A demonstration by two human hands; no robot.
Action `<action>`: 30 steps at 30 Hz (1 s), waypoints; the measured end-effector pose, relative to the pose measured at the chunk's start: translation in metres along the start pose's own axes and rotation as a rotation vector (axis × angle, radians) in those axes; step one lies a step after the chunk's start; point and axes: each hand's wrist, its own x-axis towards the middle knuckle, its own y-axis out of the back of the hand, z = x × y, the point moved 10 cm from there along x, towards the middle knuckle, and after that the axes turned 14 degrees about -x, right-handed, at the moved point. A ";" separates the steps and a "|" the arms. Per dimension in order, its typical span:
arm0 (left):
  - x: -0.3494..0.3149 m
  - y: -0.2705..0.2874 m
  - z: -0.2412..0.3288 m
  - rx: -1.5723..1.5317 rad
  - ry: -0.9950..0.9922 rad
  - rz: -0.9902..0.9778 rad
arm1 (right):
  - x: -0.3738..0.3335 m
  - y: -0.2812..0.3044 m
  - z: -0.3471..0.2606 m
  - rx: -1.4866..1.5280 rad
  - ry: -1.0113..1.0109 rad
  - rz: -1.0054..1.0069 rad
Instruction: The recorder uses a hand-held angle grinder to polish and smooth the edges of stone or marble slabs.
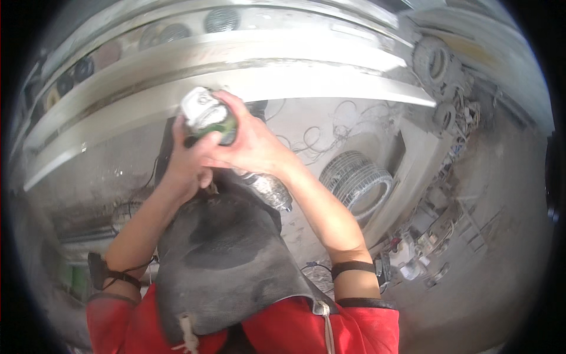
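Both hands grasp one white-and-green object (206, 113) between them, fingers curled round its sides, so neither grip is slack. It sits left of centre in the upper half of the view, raised beyond the top of a dark apron (230, 259), and it is blurred, so its exact kind is unclear; the upper part looks white with grey marks, the lower part green and dark. The left hand (190, 160) closes on its left and lower side, while the right hand (252, 140) wraps its right side, with a finger reaching up near the white top. The hands meet and overlap just below the object.

Under the right wrist, beside the apron, shows a mottled silvery-grey thing (268, 190), partly covered and hard to identify. Red sleeves (365, 327) end above the elbows, and a dark strap (354, 268) circles the right arm, with another on the left.

Behind the held object runs a long white beam (330, 88), curved by the lens. Past it, round discs (221, 21) line a shelf-like strip. Loose cables (312, 138) lie on the grey floor right of the hands, near a pair of tyres (354, 180); farther right, another tyre (423, 58) rests near mixed clutter (424, 236)
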 end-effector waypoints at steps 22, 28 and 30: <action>0.172 -0.482 -0.244 0.658 -0.438 -0.649 | -0.248 0.340 0.445 -0.042 -0.397 0.799; 0.083 -0.240 -0.151 0.683 -0.348 -0.399 | -0.158 0.148 0.226 0.340 -0.008 0.571; 0.039 -0.169 -0.088 0.638 -0.638 -0.332 | -0.117 0.105 0.144 0.129 0.090 0.366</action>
